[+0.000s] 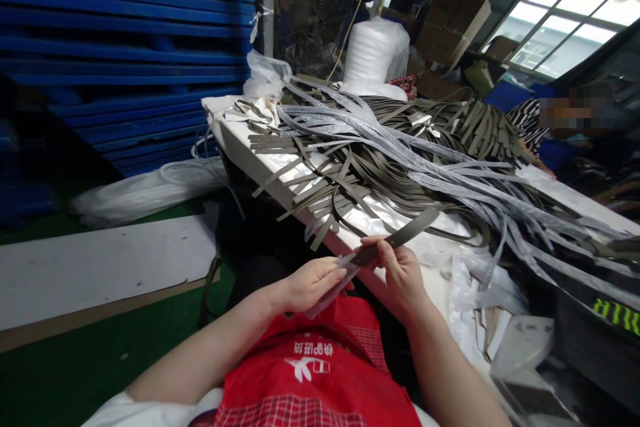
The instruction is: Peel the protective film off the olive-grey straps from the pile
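Note:
In front of my red apron, both hands meet at one dark grey-green flat strip (415, 227). My right hand (395, 270) pinches the strip between thumb and fingers, and its free end points up and right over the table edge. My left hand (320, 282) is closed on a clear plastic sleeve (327, 293) at the strip's lower end. The strip's tip seems to be at the sleeve's mouth; how far inside it sits I cannot tell. Many similar strips (370, 173) lie looped on the table, with long sleeved strips (400, 140) across them.
The white table (235, 140) runs from upper left to lower right. Blue pallets (150, 27) are stacked at left, near a plastic-wrapped bundle (150, 190) on the floor. A white foam roll (373, 53) stands at the back. Another person (530, 120) sits at the far right.

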Demonstrator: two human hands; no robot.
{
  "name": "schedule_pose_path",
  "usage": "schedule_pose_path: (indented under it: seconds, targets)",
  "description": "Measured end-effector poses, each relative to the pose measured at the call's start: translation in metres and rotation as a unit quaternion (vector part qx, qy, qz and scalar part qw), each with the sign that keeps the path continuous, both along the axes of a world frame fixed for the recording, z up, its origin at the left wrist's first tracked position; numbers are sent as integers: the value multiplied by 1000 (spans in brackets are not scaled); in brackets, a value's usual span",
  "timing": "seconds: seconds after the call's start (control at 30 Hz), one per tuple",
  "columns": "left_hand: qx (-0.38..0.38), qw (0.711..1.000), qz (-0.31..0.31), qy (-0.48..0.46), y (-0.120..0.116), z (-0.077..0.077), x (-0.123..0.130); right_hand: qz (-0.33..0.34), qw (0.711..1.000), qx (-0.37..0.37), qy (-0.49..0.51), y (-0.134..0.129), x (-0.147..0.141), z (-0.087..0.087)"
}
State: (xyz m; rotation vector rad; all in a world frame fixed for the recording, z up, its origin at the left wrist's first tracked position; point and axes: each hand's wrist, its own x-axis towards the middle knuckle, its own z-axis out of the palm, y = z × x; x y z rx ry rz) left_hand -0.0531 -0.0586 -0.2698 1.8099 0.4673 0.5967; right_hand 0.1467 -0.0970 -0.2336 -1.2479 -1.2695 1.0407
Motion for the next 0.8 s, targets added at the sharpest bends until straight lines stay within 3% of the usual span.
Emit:
schedule_pose_path:
  seconds: [0.17, 0.27, 0.33, 0.43, 0.53, 0.6, 0.7, 0.8]
  targets:
    - [54, 994, 85, 41, 1, -2, 0, 2, 997, -65, -28, -2, -4, -21]
    - [57, 995, 81, 26, 1, -2, -2, -4, 986, -162, -31, -1, -2, -27]
    - [47, 996, 72, 20, 0, -3, -3, 44, 976, -211, -7, 0, -2, -30]
    - [22, 996, 80, 30, -2, -7, -3, 87, 971, -202, 90, 1, -8, -34]
    - [-56, 993, 103, 28, -4, -15, 0, 22, 966, -167, 194, 0, -15, -37]
    - [-148, 984, 100, 17, -3, -20, 1, 0, 967, -150, 204, -2, -18, -38]
    - [-272, 962, 36, 5, 0, -24, 1, 21, 973, -134, 189, -3, -19, -37]
    - [-318, 948, -19, 6, 3, -23, -1, 45, 978, -113, 170, -1, -18, -34]
